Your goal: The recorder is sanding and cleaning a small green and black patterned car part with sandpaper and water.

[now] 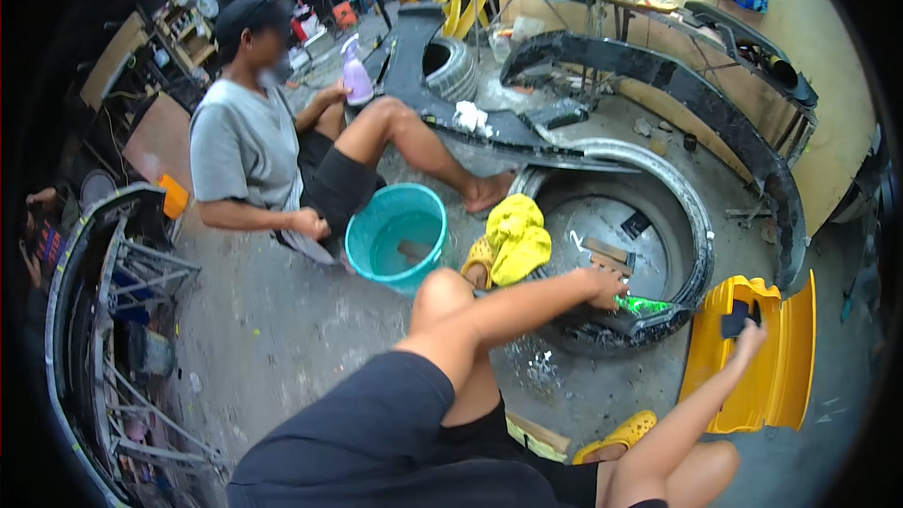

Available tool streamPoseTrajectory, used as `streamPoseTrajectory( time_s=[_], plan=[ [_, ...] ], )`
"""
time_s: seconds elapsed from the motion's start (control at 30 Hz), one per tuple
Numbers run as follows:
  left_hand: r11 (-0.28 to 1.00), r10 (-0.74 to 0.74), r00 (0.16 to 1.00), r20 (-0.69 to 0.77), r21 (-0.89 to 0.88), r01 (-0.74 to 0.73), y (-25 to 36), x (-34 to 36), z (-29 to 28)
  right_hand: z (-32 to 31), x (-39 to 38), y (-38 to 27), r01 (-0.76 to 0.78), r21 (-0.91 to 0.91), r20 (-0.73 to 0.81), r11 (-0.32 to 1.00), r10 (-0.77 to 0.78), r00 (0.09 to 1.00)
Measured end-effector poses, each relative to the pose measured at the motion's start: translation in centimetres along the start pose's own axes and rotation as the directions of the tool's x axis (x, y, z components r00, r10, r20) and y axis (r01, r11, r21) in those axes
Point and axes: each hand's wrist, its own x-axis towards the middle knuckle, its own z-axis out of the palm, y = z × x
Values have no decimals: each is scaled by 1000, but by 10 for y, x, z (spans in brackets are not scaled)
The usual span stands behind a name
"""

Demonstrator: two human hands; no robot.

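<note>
Outdoors on a wet concrete floor (282,320), a person sits with knees raised, seen from a camera on their own head. Their left hand (605,287) reaches forward and closes around a small green object (644,305), which rests on the near rim of a curved black car bumper (658,226). What the green object is cannot be told; it looks glossy and wet, so it is probably light but slippery, best held with the whole fist rather than the fingertips.

Their right hand (748,334) rests on top of a yellow plastic stool (752,357) at the right side of the floor, fingers laid over a dark block (734,320) that may be a sanding pad. Whether that grip is closed around the block or only lying flat on it cannot be told.

The bumper is long, thin and arched. It likely flexes if lifted by one end, so it would be safest taken with two hands spread along its rim. Its surface looks wet and scuffed.

A yellow cloth (515,240) lies beside the bumper, soft and limp. A teal bucket (397,235) holding water stands toward the middle of the floor. Beyond it a second person (254,150) in a grey shirt sits near a purple spray bottle (356,75). More black bumpers (677,85) lean near the far wall.
</note>
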Motion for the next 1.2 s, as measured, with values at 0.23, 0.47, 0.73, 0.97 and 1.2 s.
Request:
streamPoseTrajectory(
  time_s=[0.23,0.47,0.73,0.97,1.2],
  plan=[
    [998,-58,994,-89,28,60,15,-37,49,-161,104,180,-176,-728,-145,663,102,984],
    [963,93,927,-363,271,10,19,-47,69,-157,73,313,-25,-880,209,474,435,876],
    [1000,-30,966,-257,-16,27,20,-46,48,-132,21,248,-636,582,354,508,546,760],
    [948,-30,966,-257,-315,-54,46,-9,32,-119,36,95,-489,488,414,723,301,859],
    [900,221,756,-616,-170,-401,119,84,47,20,-18,-49,-337,54,619,940,233,750]
  ],
)
